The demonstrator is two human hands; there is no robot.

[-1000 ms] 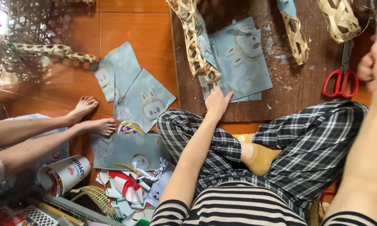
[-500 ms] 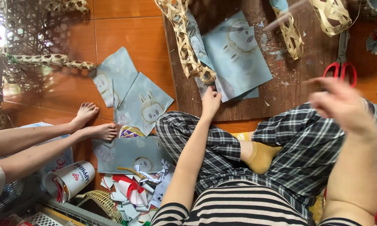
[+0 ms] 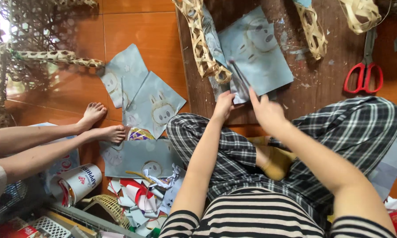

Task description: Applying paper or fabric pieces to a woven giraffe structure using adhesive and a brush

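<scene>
My left hand lies flat on the dark wooden board, fingertips on the lower corner of a blue-grey paper sheet printed with a cartoon face. Just to its right, my right hand meets the sheet's lower edge. Its fingers are closed around a thin dark tool that slants up across the paper; the tool is blurred. A woven bamboo strip lies over the sheet's left side.
Red scissors lie on the board to the right, with more woven strips above. Similar blue sheets lie on the orange floor at left, near another person's bare feet, a white can and paper scraps.
My right hand has swung down from the far right, near the scissors, to the sheet's lower edge beside my left hand. The left hand has stayed on the paper's corner.
</scene>
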